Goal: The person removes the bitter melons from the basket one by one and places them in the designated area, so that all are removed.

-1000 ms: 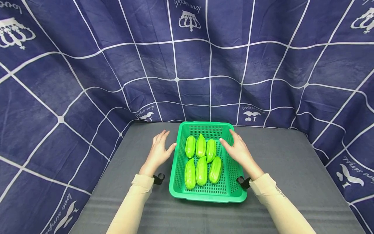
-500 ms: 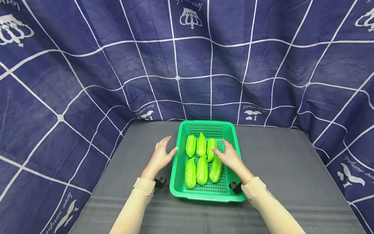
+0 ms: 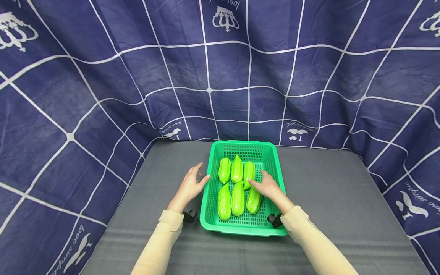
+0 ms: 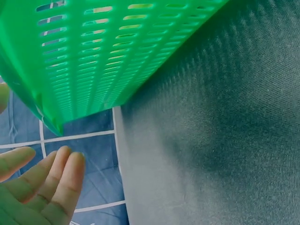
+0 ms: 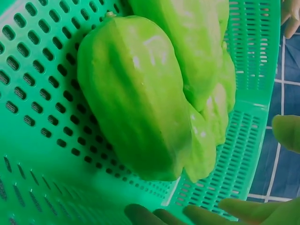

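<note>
Several long, ridged, light-green fruits that look like star fruits lie in two rows in a green plastic basket (image 3: 240, 230). My right hand (image 3: 269, 187) hovers over the basket's right half with its thumb and fingers spread. Below that hand is the front-right fruit (image 3: 254, 201), its upper end hidden in the head view; in the right wrist view this ridged fruit (image 5: 136, 98) appears apart from the fingers. My left hand (image 3: 190, 186) is held outside the basket's left wall (image 4: 108, 51), fingers loosely extended and thumb near the rim. It holds nothing.
The basket stands on a grey cloth-covered table (image 3: 323, 183). A dark blue curtain (image 3: 264, 76) with white grid lines hangs behind the table and along its sides. Each wrist carries a small black camera mount (image 3: 275, 220).
My right hand has moved left and slightly nearer to me, from the basket's right rim to above the front-right fruit. My left hand has shifted slightly; the fruits stay put.
</note>
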### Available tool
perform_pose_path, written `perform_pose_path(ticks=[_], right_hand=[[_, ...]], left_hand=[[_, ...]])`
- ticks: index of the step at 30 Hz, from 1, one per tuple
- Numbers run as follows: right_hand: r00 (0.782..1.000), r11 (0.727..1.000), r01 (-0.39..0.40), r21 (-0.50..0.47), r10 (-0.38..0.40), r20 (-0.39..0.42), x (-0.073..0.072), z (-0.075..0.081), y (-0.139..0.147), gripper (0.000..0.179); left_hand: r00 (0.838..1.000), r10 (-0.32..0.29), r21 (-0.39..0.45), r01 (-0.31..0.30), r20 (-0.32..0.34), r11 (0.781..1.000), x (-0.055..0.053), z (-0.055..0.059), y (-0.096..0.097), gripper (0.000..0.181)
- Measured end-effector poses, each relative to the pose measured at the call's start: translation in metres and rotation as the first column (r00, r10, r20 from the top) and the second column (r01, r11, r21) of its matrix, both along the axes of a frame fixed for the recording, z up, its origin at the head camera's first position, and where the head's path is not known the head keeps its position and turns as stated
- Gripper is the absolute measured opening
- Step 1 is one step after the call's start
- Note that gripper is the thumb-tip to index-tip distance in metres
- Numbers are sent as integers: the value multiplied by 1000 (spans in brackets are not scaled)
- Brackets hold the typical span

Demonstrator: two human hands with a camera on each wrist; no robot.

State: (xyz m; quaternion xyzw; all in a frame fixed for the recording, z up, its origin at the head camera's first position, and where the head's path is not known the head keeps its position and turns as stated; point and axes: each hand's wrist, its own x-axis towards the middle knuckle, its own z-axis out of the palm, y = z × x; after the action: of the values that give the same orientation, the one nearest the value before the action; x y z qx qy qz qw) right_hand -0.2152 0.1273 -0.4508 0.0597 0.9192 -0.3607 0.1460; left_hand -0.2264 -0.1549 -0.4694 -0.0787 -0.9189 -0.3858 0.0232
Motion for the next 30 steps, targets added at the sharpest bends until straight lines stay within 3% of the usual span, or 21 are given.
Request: perform_pose_path(ticks=[18,30], right_hand=[[992,997,-24,79,14,124,2,-11,-4,89],[983,996,0,92,-17,182,0,-21,-11,94]], left_hand=[[998,1,79,-6,61,997,1,-6,8,51],[988,14,190,-44,156,981,2,-12,10,48]])
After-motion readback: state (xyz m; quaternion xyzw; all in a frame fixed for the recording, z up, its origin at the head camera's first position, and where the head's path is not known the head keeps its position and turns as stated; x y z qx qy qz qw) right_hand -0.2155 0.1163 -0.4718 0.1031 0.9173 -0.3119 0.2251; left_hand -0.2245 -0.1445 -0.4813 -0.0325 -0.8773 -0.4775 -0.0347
